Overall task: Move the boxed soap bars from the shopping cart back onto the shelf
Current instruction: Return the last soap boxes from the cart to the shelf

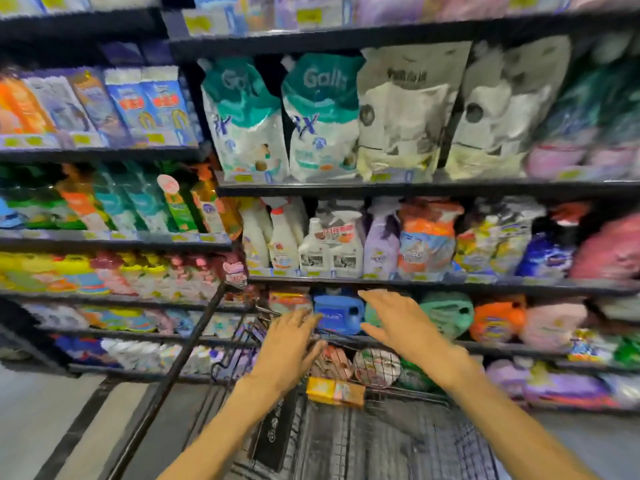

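Below both empty hands, the boxed soap bar lies in the cart.

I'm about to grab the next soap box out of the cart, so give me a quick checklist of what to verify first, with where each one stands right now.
1. Left hand free to grip: ok, fingers straight, holding nothing.
2. Right hand free: ok, open and held out over the far end of the cart.
3. Boxed soap left in the shopping cart: ok, an orange-yellow soap box lies at the far end of the basket.
4. Path down to that box: ok, nothing lies on top of it.
5. Which shelf the soap belongs on: cannot tell, the picture is blurred and no gap shows.
6. More soap boxes in the cart: cannot tell.
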`<action>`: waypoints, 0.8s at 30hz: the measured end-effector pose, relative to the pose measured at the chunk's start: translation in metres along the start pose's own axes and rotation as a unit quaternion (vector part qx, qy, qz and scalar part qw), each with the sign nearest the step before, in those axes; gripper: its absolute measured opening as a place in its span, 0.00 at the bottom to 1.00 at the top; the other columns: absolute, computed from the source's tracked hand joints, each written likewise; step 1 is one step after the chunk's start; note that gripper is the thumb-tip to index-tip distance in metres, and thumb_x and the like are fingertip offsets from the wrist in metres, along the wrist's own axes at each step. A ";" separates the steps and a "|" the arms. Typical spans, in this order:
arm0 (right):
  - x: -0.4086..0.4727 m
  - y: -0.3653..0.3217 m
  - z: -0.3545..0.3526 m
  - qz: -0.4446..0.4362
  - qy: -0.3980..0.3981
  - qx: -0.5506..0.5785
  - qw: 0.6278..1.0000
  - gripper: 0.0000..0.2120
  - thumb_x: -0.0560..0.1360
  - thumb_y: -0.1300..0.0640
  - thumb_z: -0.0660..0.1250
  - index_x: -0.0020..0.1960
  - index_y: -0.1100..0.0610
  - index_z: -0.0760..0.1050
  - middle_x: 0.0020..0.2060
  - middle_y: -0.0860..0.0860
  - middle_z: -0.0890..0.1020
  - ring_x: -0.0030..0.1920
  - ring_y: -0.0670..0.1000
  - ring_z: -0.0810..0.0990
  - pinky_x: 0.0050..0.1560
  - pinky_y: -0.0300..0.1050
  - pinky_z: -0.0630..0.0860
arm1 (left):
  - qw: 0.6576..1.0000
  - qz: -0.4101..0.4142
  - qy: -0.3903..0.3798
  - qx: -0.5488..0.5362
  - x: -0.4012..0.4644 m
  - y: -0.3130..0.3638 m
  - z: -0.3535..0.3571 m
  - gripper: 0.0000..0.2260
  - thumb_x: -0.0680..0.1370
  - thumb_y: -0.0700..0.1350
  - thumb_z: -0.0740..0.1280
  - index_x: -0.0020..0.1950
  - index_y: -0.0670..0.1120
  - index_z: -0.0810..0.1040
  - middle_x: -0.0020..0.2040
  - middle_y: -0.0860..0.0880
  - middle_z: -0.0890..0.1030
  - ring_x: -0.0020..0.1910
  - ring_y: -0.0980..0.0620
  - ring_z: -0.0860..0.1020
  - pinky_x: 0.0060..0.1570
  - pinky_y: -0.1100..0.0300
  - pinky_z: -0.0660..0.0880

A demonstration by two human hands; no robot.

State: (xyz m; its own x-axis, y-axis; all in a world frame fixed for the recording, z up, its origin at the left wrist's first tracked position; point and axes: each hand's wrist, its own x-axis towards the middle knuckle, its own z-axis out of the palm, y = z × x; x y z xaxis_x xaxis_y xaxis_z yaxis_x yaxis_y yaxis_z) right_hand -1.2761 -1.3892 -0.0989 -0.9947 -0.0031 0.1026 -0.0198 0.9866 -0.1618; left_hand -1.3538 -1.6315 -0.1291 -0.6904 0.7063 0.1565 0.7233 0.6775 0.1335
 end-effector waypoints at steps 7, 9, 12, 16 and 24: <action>-0.009 0.029 0.066 0.082 -0.069 0.030 0.994 0.31 0.77 0.42 0.65 0.76 0.54 0.65 0.68 0.53 0.74 0.66 0.56 0.74 0.61 0.53 0.73 | 0.995 0.043 -0.082 -0.043 0.029 -0.021 0.078 0.24 0.80 0.60 0.59 0.72 0.50 0.70 0.66 0.48 0.74 0.63 0.45 0.74 0.59 0.49 0.74; -0.010 0.033 0.092 0.105 -0.107 0.024 0.988 0.31 0.77 0.42 0.65 0.75 0.52 0.64 0.68 0.52 0.75 0.65 0.56 0.75 0.59 0.52 0.73 | 0.990 0.039 -0.125 -0.049 0.029 -0.029 0.103 0.24 0.80 0.60 0.60 0.72 0.49 0.70 0.66 0.48 0.74 0.63 0.44 0.74 0.58 0.49 0.74; -0.010 0.038 0.141 0.130 -0.153 0.035 0.979 0.31 0.77 0.42 0.64 0.76 0.50 0.61 0.69 0.52 0.73 0.66 0.55 0.74 0.62 0.51 0.72 | 0.979 0.033 -0.195 -0.042 0.030 -0.047 0.153 0.24 0.81 0.60 0.58 0.75 0.51 0.66 0.68 0.49 0.71 0.66 0.44 0.71 0.62 0.48 0.72; -0.009 0.039 0.215 0.175 -0.254 0.063 0.949 0.32 0.80 0.43 0.60 0.79 0.49 0.53 0.74 0.51 0.67 0.71 0.55 0.68 0.67 0.51 0.70 | 0.963 0.007 -0.264 -0.060 0.032 -0.070 0.221 0.22 0.82 0.56 0.59 0.75 0.51 0.66 0.68 0.48 0.71 0.65 0.44 0.71 0.61 0.48 0.72; -0.010 0.045 0.370 0.238 -0.256 0.071 0.934 0.32 0.70 0.47 0.72 0.71 0.55 0.70 0.58 0.52 0.82 0.53 0.54 0.83 0.49 0.50 0.80 | 0.936 -0.050 -0.344 -0.058 0.048 -0.121 0.376 0.22 0.79 0.42 0.62 0.74 0.47 0.67 0.69 0.45 0.71 0.67 0.42 0.71 0.63 0.51 0.69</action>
State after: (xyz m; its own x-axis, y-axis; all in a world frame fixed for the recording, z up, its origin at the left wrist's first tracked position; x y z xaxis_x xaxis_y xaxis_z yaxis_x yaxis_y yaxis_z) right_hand -1.3039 -1.4052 -0.4708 -0.8108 0.3177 -0.4915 0.4604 0.8647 -0.2006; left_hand -1.4789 -1.6024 -0.5056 -0.5708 0.6325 -0.5236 0.6232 0.7489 0.2252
